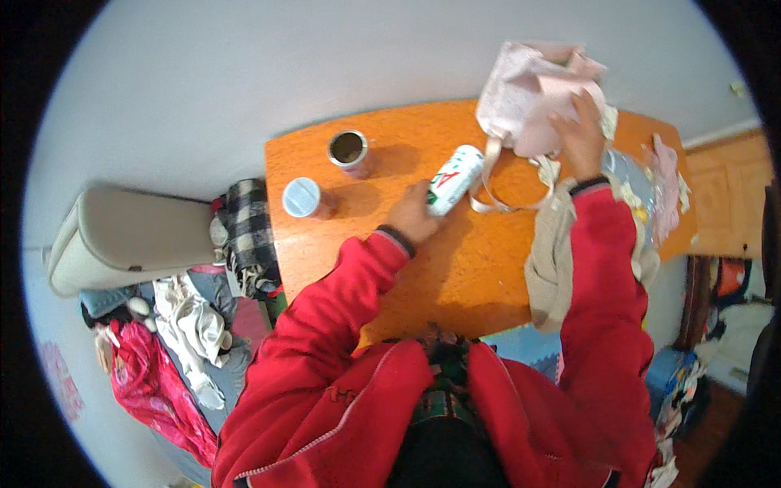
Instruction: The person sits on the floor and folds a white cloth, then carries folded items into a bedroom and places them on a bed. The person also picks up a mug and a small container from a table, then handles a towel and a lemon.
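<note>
My left hand [416, 218] is closed around the lower end of a white cylindrical container [457, 178] with red and green markings, tilted over the wooden table [403, 280]. My right hand [579, 131], its fingers apart, is at the front of a pale pink bag [518, 113] at the table's back edge; blur hides whether it touches the fabric. A loop of pale strap [490, 161] hangs from the bag onto the tabletop. Left of the white container stand an open canister [348, 148] with a dark inside and a canister with a pale lid [301, 197].
A beige knitted cloth [549, 262] hangs over the table's front edge under my right arm. Clear plastic wrapping [634, 174] and a pink cloth [666, 189] lie at the right end. On the left are a beige padded headboard [146, 232] and clothes [189, 320] on a bed.
</note>
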Demonstrator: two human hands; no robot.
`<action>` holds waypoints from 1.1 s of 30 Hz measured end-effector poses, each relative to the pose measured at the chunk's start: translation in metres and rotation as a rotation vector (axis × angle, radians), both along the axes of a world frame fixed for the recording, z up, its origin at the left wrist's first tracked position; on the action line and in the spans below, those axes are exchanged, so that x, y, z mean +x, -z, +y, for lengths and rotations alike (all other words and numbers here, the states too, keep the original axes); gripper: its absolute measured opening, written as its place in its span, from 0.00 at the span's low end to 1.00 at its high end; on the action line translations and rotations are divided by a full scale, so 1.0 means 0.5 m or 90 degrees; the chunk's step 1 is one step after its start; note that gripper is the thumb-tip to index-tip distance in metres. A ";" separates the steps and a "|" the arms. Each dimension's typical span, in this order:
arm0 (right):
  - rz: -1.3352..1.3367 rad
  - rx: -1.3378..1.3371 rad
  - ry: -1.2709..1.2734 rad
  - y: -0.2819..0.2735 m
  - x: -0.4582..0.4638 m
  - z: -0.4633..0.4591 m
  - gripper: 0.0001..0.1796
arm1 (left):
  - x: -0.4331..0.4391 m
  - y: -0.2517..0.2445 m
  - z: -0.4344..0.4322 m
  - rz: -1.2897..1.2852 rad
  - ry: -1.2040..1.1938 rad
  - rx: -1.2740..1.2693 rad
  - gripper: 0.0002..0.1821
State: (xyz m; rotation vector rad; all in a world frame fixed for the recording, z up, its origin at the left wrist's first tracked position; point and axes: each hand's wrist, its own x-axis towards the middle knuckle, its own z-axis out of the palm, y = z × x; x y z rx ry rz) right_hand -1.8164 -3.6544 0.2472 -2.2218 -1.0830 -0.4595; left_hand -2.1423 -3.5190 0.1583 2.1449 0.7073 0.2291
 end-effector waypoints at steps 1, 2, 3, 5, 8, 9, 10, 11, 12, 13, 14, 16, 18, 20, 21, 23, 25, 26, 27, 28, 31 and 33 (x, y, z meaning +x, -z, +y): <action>0.021 0.013 -0.030 -0.004 -0.017 0.025 0.30 | -0.030 0.022 0.000 -0.047 0.002 -0.054 0.36; 0.018 -0.012 -0.025 -0.011 -0.020 0.027 0.30 | -0.055 0.004 -0.005 -0.049 0.003 -0.106 0.36; 0.016 -0.033 -0.021 -0.017 -0.024 0.031 0.30 | -0.076 -0.021 -0.010 -0.049 0.003 -0.152 0.37; 0.039 -0.049 -0.023 -0.020 -0.032 0.037 0.30 | -0.116 -0.032 -0.017 -0.049 -0.028 -0.170 0.37; 0.124 0.012 0.000 -0.009 0.002 -0.049 0.30 | -0.165 -0.072 -0.016 -0.024 -0.019 -0.148 0.37; 0.194 0.025 0.005 -0.010 -0.009 -0.057 0.30 | -0.178 -0.080 -0.015 -0.013 -0.001 -0.134 0.36; 0.260 0.037 0.011 -0.015 -0.033 -0.053 0.30 | -0.205 -0.073 -0.015 -0.045 -0.019 -0.086 0.35; 0.318 0.048 0.027 -0.029 -0.046 -0.063 0.30 | -0.219 -0.088 -0.006 -0.057 0.003 -0.112 0.32; 0.306 0.089 -0.008 -0.006 -0.038 -0.086 0.30 | -0.230 -0.099 -0.014 -0.094 -0.038 -0.103 0.30; 0.241 0.130 -0.034 0.006 -0.047 -0.104 0.28 | -0.238 -0.113 -0.011 -0.102 -0.023 -0.059 0.33; 0.286 0.122 0.005 0.003 -0.061 -0.115 0.26 | -0.243 -0.139 -0.007 -0.071 -0.002 0.044 0.31; 0.370 0.169 0.005 0.011 -0.096 -0.158 0.24 | -0.245 -0.165 0.001 -0.092 -0.005 0.107 0.27; 0.379 0.167 0.013 0.026 -0.152 -0.208 0.24 | -0.240 -0.205 0.004 -0.099 -0.010 0.155 0.24; 0.290 0.102 0.021 0.024 -0.215 -0.270 0.24 | -0.229 -0.239 0.010 -0.125 0.003 0.238 0.23; 0.231 0.064 0.019 0.021 -0.245 -0.303 0.24 | -0.226 -0.249 0.008 -0.117 0.002 0.251 0.24; 0.165 0.019 0.049 0.013 -0.283 -0.362 0.23 | -0.218 -0.269 0.010 -0.092 -0.001 0.281 0.25; 0.157 0.015 0.101 0.018 -0.297 -0.443 0.24 | -0.213 -0.275 0.015 -0.069 -0.002 0.293 0.23; 0.127 0.018 0.117 0.031 -0.289 -0.492 0.26 | -0.203 -0.269 0.019 -0.067 0.004 0.299 0.23; 0.116 -0.006 0.153 0.038 -0.288 -0.528 0.27 | -0.194 -0.262 0.023 -0.063 0.010 0.308 0.22; 0.100 -0.029 0.189 0.039 -0.285 -0.558 0.28 | -0.191 -0.252 0.031 -0.068 0.015 0.304 0.22; 0.154 -0.057 0.243 0.072 -0.283 -0.623 0.35 | -0.180 -0.239 0.040 -0.085 0.016 0.281 0.21; 0.217 -0.049 0.256 0.097 -0.297 -0.634 0.38 | -0.187 -0.241 0.031 -0.082 -0.007 0.257 0.21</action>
